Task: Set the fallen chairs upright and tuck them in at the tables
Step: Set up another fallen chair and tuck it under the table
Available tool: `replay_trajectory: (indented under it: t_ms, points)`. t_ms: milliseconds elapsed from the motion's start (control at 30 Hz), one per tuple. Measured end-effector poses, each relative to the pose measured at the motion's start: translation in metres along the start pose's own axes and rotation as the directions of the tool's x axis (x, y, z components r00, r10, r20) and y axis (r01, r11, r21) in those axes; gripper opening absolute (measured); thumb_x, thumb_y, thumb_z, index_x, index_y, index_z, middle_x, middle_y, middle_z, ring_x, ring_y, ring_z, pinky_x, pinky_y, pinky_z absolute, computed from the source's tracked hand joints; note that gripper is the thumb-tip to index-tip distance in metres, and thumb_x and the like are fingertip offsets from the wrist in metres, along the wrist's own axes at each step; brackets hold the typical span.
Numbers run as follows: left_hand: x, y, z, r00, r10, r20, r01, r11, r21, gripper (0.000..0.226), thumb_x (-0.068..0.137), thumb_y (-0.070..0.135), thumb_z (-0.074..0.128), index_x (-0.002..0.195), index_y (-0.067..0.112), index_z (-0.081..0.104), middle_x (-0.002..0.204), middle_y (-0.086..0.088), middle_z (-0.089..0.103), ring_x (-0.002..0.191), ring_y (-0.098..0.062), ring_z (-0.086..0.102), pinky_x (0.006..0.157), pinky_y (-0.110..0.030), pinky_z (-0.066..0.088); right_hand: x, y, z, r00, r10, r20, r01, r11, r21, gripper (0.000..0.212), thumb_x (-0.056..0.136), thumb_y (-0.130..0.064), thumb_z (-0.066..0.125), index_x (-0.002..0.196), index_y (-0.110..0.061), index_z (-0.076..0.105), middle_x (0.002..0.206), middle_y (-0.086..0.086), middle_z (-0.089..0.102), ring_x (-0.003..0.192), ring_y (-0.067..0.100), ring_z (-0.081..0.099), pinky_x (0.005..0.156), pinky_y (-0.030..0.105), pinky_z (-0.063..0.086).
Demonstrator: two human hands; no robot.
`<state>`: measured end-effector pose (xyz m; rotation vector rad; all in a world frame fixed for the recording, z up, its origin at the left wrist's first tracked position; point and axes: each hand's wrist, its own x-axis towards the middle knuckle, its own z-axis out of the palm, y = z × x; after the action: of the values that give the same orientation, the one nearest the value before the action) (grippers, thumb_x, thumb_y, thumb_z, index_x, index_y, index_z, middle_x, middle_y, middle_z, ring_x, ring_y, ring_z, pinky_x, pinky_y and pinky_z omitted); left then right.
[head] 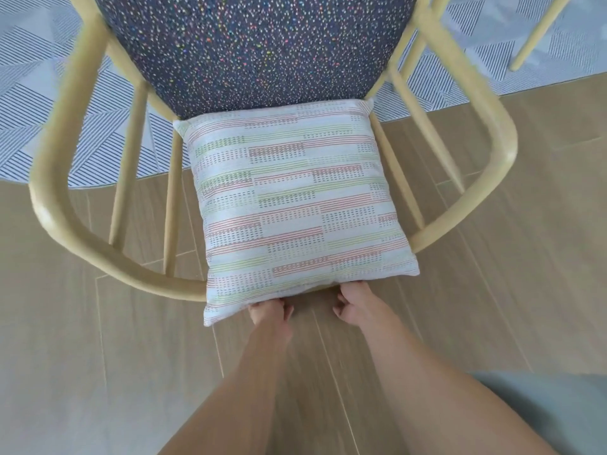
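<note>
Pale yellow wood is forming the frame of the chair (pixel 108 251), which is standing upright directly ahead of both hands, its curved back rail sweeping round on either side of them. A striped cushion (pixel 295 205) is leaning against that rail just beyond the fingertips, resting on the dark speckled seat (pixel 256 47).

The left hand (pixel 270 312) is reaching under the near edge of the cushion, fingers curled; the right hand (pixel 356 305) is doing likewise beside it. Both appear to be gripping the back rail behind the cushion, but the rail at that point is hidden, so whether they are gripping wood, fabric or both cannot be told.

Judgement: this chair is already righted, and the tucking-in step is in hand. Next move is likely calling for a steady forward push, both hands level so the chair is not swinging, with care where the legs are crossing from the wooden floor (pixel 525 257) onto the patterned rug (pixel 39 103).

Hidden or cut off: no worktop is showing; a slim pale leg (pixel 538 31), far ahead and right of the hands, may belong to one or to another chair. The chair's feet are blurred. A grey-green shape (pixel 558 408) near the right forearm is unidentifiable.
</note>
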<state>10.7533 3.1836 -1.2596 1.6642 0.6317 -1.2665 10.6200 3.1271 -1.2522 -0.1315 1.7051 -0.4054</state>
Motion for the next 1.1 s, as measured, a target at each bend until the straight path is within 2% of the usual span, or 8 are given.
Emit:
replay_trajectory:
  t_ms: [167, 433, 533, 700, 867, 933, 1000, 1100]
  points:
    - [-0.009, 0.005, -0.005, 0.998, -0.004, 0.068, 0.003, 1.000, 0.025, 0.028, 0.097, -0.004, 0.050, 0.119, 0.011, 0.058, 0.115, -0.014, 0.061, 0.081, -0.020, 0.058, 0.093, -0.046, 0.055, -0.016, -0.002, -0.006, 1.000, 0.002, 0.009, -0.002, 1.000, 0.024, 0.029, 0.096, -0.019, 0.062, 0.119, -0.027, 0.047, 0.130, 0.002, 0.048, 0.125, 0.024, 0.049, 0.095, 0.049, 0.048]
    - [-0.110, 0.035, -0.032, 0.999, 0.017, 0.034, -0.017, 1.000, -0.015, 0.027, 0.098, -0.007, 0.047, 0.121, 0.003, 0.060, 0.117, -0.019, 0.064, 0.096, -0.031, 0.064, 0.074, -0.041, 0.058, -0.120, -0.010, -0.027, 0.994, -0.107, 0.005, 0.105, 0.982, 0.157, 0.014, 0.099, -0.005, 0.056, 0.108, -0.007, 0.066, 0.093, 0.010, 0.071, 0.081, 0.023, 0.068, 0.063, 0.035, 0.062]
    - [-0.183, 0.057, -0.042, 1.000, 0.003, 0.025, -0.003, 1.000, 0.005, 0.030, 0.096, -0.006, 0.052, 0.125, 0.001, 0.059, 0.126, -0.021, 0.064, 0.105, -0.033, 0.063, 0.084, -0.043, 0.056, -0.194, -0.028, -0.034, 0.993, -0.117, -0.011, 0.117, 0.991, 0.068, 0.020, 0.102, -0.016, 0.054, 0.120, -0.010, 0.062, 0.108, 0.012, 0.071, 0.090, 0.022, 0.067, 0.074, 0.035, 0.063]
    - [-0.326, 0.115, -0.057, 0.999, -0.005, 0.036, 0.006, 1.000, -0.022, 0.033, 0.093, 0.001, 0.062, 0.126, 0.000, 0.056, 0.119, -0.021, 0.065, 0.108, -0.039, 0.066, 0.055, -0.037, 0.058, -0.327, -0.070, -0.046, 0.981, -0.134, -0.138, 0.139, 0.990, 0.029, 0.023, 0.101, -0.009, 0.051, 0.122, -0.007, 0.059, 0.099, 0.012, 0.059, 0.079, 0.024, 0.060, 0.071, 0.036, 0.061]
    - [-0.451, 0.182, -0.062, 0.996, -0.053, 0.076, 0.057, 0.997, -0.048, 0.033, 0.083, -0.001, 0.075, 0.110, -0.003, 0.057, 0.099, -0.024, 0.067, 0.088, -0.040, 0.072, 0.063, -0.046, 0.063, -0.452, -0.127, -0.054, 0.962, -0.179, -0.208, 0.170, 0.984, -0.057, 0.021, 0.097, -0.021, 0.064, 0.112, -0.007, 0.060, 0.102, 0.016, 0.065, 0.091, 0.031, 0.072, 0.063, 0.034, 0.062]
    - [-0.488, 0.212, -0.060, 0.993, -0.077, 0.090, 0.078, 0.997, -0.012, 0.025, 0.084, 0.004, 0.078, 0.098, -0.002, 0.059, 0.084, -0.020, 0.070, 0.062, -0.034, 0.074, 0.070, -0.047, 0.063, -0.495, -0.154, -0.051, 0.960, -0.197, -0.199, 0.183, 0.979, -0.090, 0.027, 0.094, -0.028, 0.068, 0.107, -0.007, 0.058, 0.099, 0.017, 0.068, 0.082, 0.028, 0.074, 0.060, 0.033, 0.063]
    - [-0.520, 0.248, -0.054, 0.994, -0.067, 0.088, 0.064, 0.997, 0.040, 0.023, 0.082, 0.007, 0.080, 0.085, -0.001, 0.058, 0.065, -0.016, 0.069, 0.042, -0.028, 0.068, 0.061, -0.043, 0.063, -0.534, -0.182, -0.041, 0.958, -0.215, -0.190, 0.197, 0.974, -0.108, 0.028, 0.093, -0.028, 0.069, 0.105, -0.005, 0.058, 0.094, 0.018, 0.070, 0.075, 0.027, 0.075, 0.061, 0.034, 0.064]
    - [-0.542, 0.298, -0.043, 0.994, -0.057, 0.089, 0.046, 0.991, 0.125, 0.023, 0.083, 0.011, 0.080, 0.090, 0.001, 0.061, 0.056, -0.015, 0.070, 0.043, -0.028, 0.068, 0.062, -0.043, 0.063, -0.567, -0.216, -0.019, 0.960, -0.226, -0.167, 0.206, 0.970, -0.126, 0.027, 0.093, -0.027, 0.070, 0.101, -0.005, 0.058, 0.086, 0.018, 0.071, 0.072, 0.029, 0.076, 0.059, 0.034, 0.063]
